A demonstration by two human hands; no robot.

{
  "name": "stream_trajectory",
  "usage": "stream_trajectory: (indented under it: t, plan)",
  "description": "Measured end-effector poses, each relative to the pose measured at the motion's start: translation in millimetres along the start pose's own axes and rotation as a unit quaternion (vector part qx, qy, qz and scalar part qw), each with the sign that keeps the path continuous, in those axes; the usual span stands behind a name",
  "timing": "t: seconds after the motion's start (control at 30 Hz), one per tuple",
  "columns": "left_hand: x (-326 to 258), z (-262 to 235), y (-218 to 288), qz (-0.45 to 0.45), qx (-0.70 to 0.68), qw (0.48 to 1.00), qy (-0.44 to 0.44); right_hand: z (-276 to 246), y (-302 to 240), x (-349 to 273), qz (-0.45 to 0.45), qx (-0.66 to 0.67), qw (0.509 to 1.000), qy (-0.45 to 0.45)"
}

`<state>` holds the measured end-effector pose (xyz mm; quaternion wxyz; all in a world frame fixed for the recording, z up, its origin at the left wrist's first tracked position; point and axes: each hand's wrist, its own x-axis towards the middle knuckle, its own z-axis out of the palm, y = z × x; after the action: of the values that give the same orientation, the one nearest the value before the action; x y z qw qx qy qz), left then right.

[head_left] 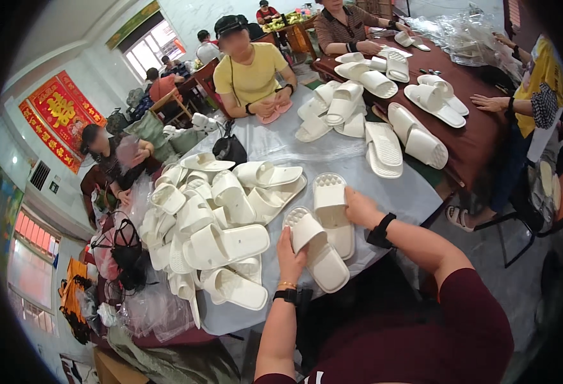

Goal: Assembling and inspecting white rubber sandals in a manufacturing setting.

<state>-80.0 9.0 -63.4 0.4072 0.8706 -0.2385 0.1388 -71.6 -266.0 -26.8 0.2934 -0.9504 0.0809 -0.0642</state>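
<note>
1. The left hand (289,255), low in the centre of the frame, has its grip closed on the near edge of a white slipper (316,248) lying upright on the bench (396,192).
2. The right hand (361,208) rests flat, grip released, on a second white slipper (331,208) turned sole-up just beside the first; both wrists carry black bands.
3. To the left a loose heap of white slippers (211,237) covers the grey bench cover.
4. Crumpled clear plastic bags (150,307) hang at the bench's lower-left edge, beside black straps.
5. Further up, more slippers (384,144) lie in pairs on a brown cloth (480,137); clear bags (467,35) pile at upper right.
6. A red hanging banner with gold characters (57,115) sits on the wall at upper left; a green and gold strip (131,24) runs above the window.
</note>
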Motion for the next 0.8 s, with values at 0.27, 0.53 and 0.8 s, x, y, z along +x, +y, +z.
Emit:
stream_trajectory:
  t: [0.27, 0.53, 0.8]
  plan:
    - [2, 3, -5, -0.028, 0.001, 0.999, 0.042, -24, 6, -22, -0.147, -0.032, 0.98, -0.13]
    - [2, 1, -1, -0.04, 0.008, 0.998, 0.042, -84, -7, -12, -0.221, -0.172, 0.96, -0.007]
    - [1, 5, 1, -0.04, 0.01, 0.998, 0.044, -98, 66, 41, -0.056, -0.334, 0.921, 0.192]
